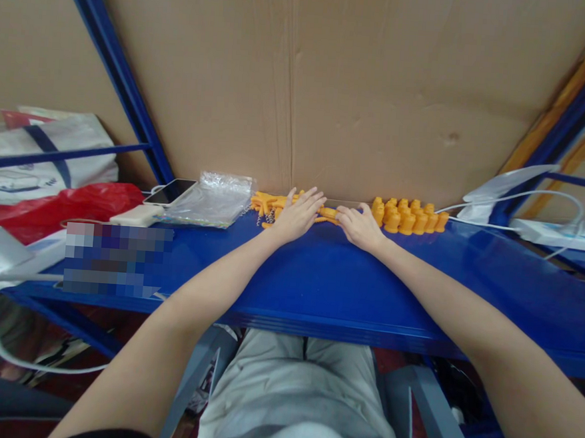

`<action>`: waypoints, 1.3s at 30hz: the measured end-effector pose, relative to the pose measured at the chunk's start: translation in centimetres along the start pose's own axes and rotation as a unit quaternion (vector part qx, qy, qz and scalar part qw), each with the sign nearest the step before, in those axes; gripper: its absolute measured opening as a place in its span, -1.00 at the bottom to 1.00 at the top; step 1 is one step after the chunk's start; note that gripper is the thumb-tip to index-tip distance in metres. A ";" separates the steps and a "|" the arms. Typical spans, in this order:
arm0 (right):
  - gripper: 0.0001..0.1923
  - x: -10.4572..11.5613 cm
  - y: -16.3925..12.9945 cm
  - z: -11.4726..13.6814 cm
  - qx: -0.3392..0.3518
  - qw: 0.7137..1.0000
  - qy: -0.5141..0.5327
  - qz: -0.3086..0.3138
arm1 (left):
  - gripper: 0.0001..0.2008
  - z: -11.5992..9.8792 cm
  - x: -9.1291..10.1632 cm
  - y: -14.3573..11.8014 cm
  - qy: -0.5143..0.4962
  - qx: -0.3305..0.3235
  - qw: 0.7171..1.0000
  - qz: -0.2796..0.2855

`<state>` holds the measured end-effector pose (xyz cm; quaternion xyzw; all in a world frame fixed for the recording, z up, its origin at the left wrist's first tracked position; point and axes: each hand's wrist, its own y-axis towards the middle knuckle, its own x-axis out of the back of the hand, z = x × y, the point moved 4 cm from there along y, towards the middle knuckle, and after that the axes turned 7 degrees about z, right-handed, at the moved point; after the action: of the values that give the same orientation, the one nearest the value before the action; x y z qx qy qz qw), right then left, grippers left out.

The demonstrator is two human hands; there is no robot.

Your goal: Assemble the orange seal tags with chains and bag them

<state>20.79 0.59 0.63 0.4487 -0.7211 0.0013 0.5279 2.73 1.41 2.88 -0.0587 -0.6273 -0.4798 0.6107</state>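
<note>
My left hand (pixel 299 216) lies flat with fingers stretched over a pile of orange branched plastic pieces (pixel 262 203) on the blue shelf. Small dark chains show among the pieces by its wrist side. My right hand (pixel 362 228) is curled, its fingertips on the end of a long orange piece (pixel 329 213) that lies between the two hands. How firmly it grips is partly hidden. Just right of that hand, several small orange knobbed pieces (pixel 407 217) stand upright in close rows.
The blue shelf (pixel 308 280) backs onto a cardboard wall (pixel 357 83). To the left are clear plastic bags (pixel 211 203), a phone (pixel 171 192), a white power bank (pixel 136 215) and a red bag (pixel 73 207). White cables (pixel 487 222) and a power strip (pixel 566 235) lie right.
</note>
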 end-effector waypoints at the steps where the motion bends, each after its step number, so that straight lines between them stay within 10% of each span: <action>1: -0.66 0.0 0.0 0.1 0.009 1.000 -0.003 -0.004 | -0.60 0.0 -0.2 0.0 0.004 0.000 1.000 0.005; 19: -0.68 2.5 1.4 1.0 -0.044 0.999 0.017 0.000 | -0.74 -0.9 0.3 0.3 0.021 -0.008 0.999 0.031; 30: -0.63 3.6 1.5 -0.4 -0.012 0.999 -0.022 -0.025 | -0.65 0.0 -1.4 1.7 -0.257 0.068 0.961 0.073; 34: -0.62 4.0 0.4 -3.1 -0.093 0.995 -0.019 -0.020 | -0.64 1.3 -2.2 0.9 -0.342 0.092 0.924 0.146; 39: -0.65 4.8 -1.6 -7.9 -0.305 0.952 0.009 0.015 | -0.78 3.3 -1.1 0.2 -0.235 0.124 0.963 0.039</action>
<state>27.66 0.27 7.05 0.2554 -0.6891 -0.2061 0.6461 0.82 4.32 2.78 -0.1179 -0.8051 -0.3465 0.4667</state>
